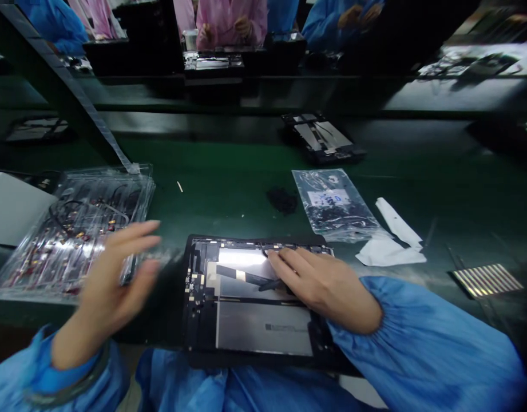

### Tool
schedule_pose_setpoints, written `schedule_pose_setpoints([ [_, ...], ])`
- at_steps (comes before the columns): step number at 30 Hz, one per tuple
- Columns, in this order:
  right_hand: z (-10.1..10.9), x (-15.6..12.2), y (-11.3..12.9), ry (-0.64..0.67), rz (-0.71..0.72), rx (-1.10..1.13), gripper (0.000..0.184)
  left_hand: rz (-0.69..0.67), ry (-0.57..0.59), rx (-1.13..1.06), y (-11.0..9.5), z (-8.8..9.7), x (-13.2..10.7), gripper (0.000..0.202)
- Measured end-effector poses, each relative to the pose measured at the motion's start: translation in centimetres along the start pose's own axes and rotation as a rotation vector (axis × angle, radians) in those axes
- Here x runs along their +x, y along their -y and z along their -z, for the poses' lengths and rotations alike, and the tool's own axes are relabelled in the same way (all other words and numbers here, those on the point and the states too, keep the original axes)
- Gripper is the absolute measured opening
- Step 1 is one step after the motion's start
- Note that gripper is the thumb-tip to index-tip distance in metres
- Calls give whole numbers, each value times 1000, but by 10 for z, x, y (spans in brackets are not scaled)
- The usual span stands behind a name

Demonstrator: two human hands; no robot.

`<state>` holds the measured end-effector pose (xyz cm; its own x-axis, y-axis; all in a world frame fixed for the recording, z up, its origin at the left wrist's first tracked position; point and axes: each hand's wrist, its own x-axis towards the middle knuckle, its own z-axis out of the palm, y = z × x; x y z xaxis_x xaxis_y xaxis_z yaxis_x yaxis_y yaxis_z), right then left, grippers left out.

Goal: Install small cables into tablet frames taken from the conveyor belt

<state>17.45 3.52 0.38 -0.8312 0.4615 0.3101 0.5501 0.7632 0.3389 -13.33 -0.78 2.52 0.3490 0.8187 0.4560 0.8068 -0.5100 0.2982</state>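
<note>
An opened tablet (263, 332) lies at the front edge of the bench, its circuit board on the left and silver battery panels showing. My right hand (321, 283) rests over its upper right part, fingers bent and close together. A dark, narrow piece (269, 284) sticks out beneath those fingers; whether they grip it is hidden. My left hand (117, 274), slightly blurred, hovers left of the tablet with thumb and fingers apart, holding nothing. Below and behind it is a clear plastic tray (149, 191) with small cabled parts.
Beyond the tablet lie a clear bag (336, 203), a dark clump (282, 199) and crumpled white paper (392, 252). Another opened tablet (323, 137) sits farther back. A striped metallic piece (488, 280) is at right. A slanted post (70, 86) rises at left. Co-workers (233, 23) sit opposite.
</note>
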Motion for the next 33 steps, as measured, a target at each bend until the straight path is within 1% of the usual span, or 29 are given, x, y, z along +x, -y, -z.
schedule_pose_setpoints([
  [2, -1, 0, 0, 7, -7, 11, 26, -186, 130, -27, -13, -26, 24, 27],
  [3, -2, 0, 0, 7, -15, 15, 25, -286, 217, -36, -19, -39, 35, 23],
  [4, -3, 0, 0, 4, -22, 19, 24, -347, 264, -37, -24, -51, 44, 21],
  [6, -4, 1, 0, 0, -33, 29, 22, -421, 307, -26, -30, -70, 56, 19],
  [9, -4, 2, 0, 7, -28, 43, 22, -476, 332, 9, -31, -85, 61, 21],
  [12, -4, 1, -1, 21, -26, 44, 24, -501, 352, 38, -30, -88, 59, 23],
  [15, -2, -5, -3, 44, -37, 52, 28, -478, 355, 29, -31, -86, 58, 25],
  [18, 3, -12, -5, 68, -67, 113, 33, -436, 404, 2, -33, -84, 60, 30],
  [21, 6, -19, -7, 73, -103, 166, 34, -436, 448, 12, -33, -83, 61, 38],
  [28, 8, -24, -8, 27, -136, 170, 39, -486, 423, 61, -31, -86, 57, 39],
  [33, 6, -24, -7, 28, -142, 186, 36, -487, 428, 72, -32, -86, 58, 38],
])
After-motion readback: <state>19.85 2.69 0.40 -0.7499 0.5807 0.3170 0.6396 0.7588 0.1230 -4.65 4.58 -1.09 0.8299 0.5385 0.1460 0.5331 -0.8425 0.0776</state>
